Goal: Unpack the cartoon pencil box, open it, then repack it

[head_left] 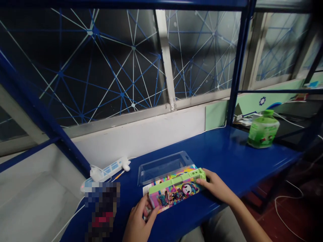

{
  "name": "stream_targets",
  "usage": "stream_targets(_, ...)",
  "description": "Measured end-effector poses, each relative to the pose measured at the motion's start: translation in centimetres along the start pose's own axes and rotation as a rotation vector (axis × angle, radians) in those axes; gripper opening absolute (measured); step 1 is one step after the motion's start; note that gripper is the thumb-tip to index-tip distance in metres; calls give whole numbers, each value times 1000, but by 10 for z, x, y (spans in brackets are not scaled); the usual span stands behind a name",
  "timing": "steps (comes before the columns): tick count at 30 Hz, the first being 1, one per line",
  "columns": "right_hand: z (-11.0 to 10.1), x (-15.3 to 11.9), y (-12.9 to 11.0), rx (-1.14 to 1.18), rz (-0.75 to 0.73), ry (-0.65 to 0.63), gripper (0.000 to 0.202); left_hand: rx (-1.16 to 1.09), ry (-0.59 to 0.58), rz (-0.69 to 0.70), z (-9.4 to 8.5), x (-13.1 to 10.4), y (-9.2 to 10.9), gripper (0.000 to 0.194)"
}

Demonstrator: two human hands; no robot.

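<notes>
In the head view, a cartoon-printed case (181,194) is held at its two ends, above a bright backing card (165,178) at the near edge of a blue table (209,151); whether the card is touched by its underside cannot be told. The near-left corner is gripped by the left hand (138,216), its thumb laid against the front and its other fingers curled about the end, partly hidden. The far-right end is clamped by the right hand (215,185), with the thumb on the front face and the remaining fingers mostly covered. Should one end be let go or lifted faster than the other, the case could be tipped and dropped toward the lap, since the table edge is near. The loose card could be dragged or creased if it is caught underneath, and the clear plastic tray (164,165) just behind could be knocked by a backward push. As for looks, the case is long and boxy; its narrow upper side is lime green, with small moulded details near the right end, while the front is covered in pink, yellow and black cartoon figures, a round white face among them. The finer print is too blurred to be read.
</notes>
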State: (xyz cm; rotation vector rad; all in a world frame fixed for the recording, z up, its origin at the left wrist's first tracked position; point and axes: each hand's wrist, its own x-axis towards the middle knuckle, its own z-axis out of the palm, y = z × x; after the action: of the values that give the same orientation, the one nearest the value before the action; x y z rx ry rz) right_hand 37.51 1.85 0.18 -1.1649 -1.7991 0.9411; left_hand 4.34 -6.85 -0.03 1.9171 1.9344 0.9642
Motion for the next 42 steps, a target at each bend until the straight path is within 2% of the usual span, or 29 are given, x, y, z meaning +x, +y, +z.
stream_targets(4,5,0,-2,-45,27,40,45,-38,5,58,0,0,0,48)
stream_targets(11,16,-1,9,-440,-40,196,48,5,-1,47,1,-2,1,43)
stream_targets(16,16,0,10,-540,-90,190,48,22,-24,64,5,-1,-9,41)
stream_targets(19,16,0,9,-541,-92,177,51,47,-18,86,6,-2,-12,43)
stream_targets(22,14,1,10,-524,-97,169,48,29,-12,52,5,-2,-11,43)
stream_targets(24,13,2,10,-535,-123,174,44,12,-22,7,4,-2,-10,51)
stream_targets(28,15,4,-5,-622,-191,148,32,-27,18,-8,10,0,-14,86)
stream_targets(30,23,5,-21,-653,-224,100,27,-33,36,21,16,1,-18,95)
stream_targets(35,59,12,-59,-684,-268,-37,26,19,-4,106,26,1,-28,94)
stream_targets(38,78,19,-65,-718,-264,-11,29,52,-16,127,29,1,-35,97)
stream_targets(42,88,25,-60,-751,-259,29,21,119,-54,78,34,1,-46,109)
